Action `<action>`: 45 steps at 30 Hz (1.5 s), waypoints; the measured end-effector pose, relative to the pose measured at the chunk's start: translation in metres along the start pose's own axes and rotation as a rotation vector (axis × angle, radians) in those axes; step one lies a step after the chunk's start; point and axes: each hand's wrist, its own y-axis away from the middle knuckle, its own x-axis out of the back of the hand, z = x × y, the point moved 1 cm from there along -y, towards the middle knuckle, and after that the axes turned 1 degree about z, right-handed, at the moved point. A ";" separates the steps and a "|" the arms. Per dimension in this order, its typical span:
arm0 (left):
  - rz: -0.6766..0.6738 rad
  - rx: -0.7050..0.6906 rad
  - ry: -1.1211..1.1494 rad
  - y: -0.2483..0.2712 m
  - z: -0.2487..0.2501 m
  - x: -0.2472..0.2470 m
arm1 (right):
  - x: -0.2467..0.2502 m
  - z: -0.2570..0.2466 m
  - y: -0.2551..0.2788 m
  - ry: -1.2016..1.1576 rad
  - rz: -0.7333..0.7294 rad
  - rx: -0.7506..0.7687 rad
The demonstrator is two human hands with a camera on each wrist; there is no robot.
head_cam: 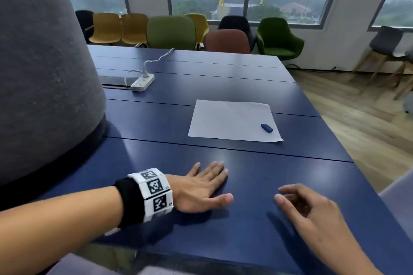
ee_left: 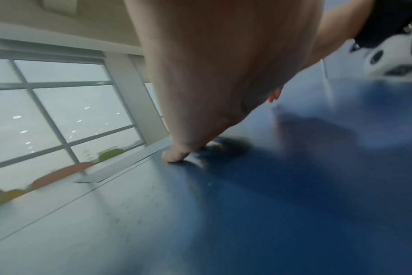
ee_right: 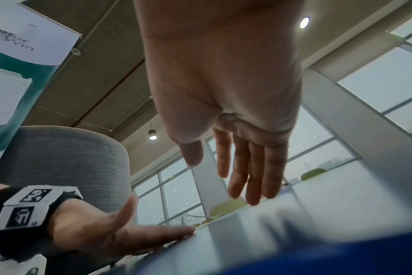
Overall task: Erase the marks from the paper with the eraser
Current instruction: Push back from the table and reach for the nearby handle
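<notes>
A white sheet of paper (head_cam: 232, 120) lies on the dark blue table (head_cam: 245, 87), a little right of centre. A small blue eraser (head_cam: 267, 128) rests on the sheet near its right front corner. My left hand (head_cam: 201, 187) lies flat on the table in front of the paper, fingers straight, holding nothing. My right hand (head_cam: 306, 205) hovers just above the table to its right, fingers relaxed and empty. In the right wrist view the right hand (ee_right: 238, 163) shows straight fingers, and the left hand (ee_right: 120, 236) rests on the table. Marks on the paper are too faint to make out.
A white power strip (head_cam: 143, 82) with its cable lies at the back left of the table. A large grey upholstered chair back (head_cam: 42, 69) rises at the left. Coloured chairs (head_cam: 172, 31) line the windows beyond. The table's right edge drops to wooden floor (head_cam: 362, 114).
</notes>
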 end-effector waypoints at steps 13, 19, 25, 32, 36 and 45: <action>-0.012 -0.009 -0.070 -0.028 0.044 0.003 | -0.018 0.035 0.020 -0.216 0.300 -0.101; 0.121 0.229 -0.106 -0.061 0.004 0.035 | -0.017 0.037 0.021 -0.330 0.322 -0.105; -0.004 -0.048 -0.153 -0.056 0.085 -0.002 | -0.019 0.042 0.019 -0.300 0.342 -0.065; 0.129 0.318 0.092 0.021 0.026 -0.011 | -0.017 0.038 0.020 -0.428 0.364 -0.054; 0.195 0.827 0.159 0.083 -0.035 -0.049 | -0.017 0.029 0.020 -0.428 0.359 -0.022; 0.221 0.433 0.199 0.001 0.065 -0.036 | -0.019 0.031 0.022 -0.399 0.346 -0.009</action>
